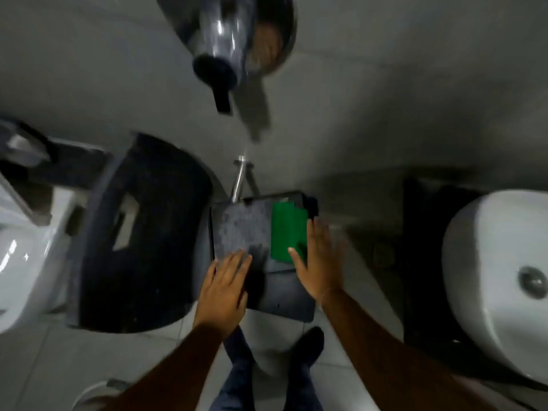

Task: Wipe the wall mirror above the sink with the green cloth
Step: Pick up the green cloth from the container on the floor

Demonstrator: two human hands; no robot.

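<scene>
A folded green cloth (285, 232) lies on the right part of a dark square stand (237, 226) in the middle of the view. My right hand (318, 259) hovers flat and open at the cloth's right edge, its thumb over the cloth's lower corner. Lower left on the same stand, my left hand (225, 287) is spread open and holds nothing. A round wall mirror (267, 34) shows blurred at the top, partly covered by a dark dispenser (221, 51). The white sink (498, 277) stands at the right.
A large dark bin (142, 232) stands left of the stand, a white toilet (20, 262) at the far left edge. A metal pipe (238, 182) comes out of the wall behind the stand. My feet (305, 351) stand on pale floor tiles.
</scene>
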